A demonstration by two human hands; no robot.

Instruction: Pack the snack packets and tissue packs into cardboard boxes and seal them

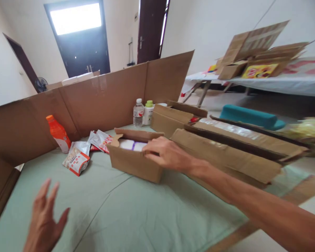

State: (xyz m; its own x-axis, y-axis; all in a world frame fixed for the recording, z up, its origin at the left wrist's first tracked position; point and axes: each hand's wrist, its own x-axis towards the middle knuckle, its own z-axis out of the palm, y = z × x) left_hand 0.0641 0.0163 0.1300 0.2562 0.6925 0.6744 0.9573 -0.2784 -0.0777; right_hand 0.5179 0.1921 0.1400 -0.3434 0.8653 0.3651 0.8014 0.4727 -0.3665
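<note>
My right hand (168, 152) reaches over the right end of a small open cardboard box (135, 166). Its fingers are bent together inside the rim, and what they hold is hidden. White packs with purple edging (127, 144) fill the visible part of this box. Lower left, my left hand (46, 217) hovers above the green cloth (112, 217), fingers spread and holding nothing. Beyond it lie an orange and silver snack pouch (77, 162) and some red and white sachets (101, 140). An orange bottle (58, 134) leans by the cardboard wall.
Along the back runs a tall cardboard wall (105, 101). A clear water bottle (138, 113) and a white bottle with a green cap (148, 112) stand near it. Long cardboard boxes (220, 157) line the right side. Another table (278, 84) behind carries more cartons.
</note>
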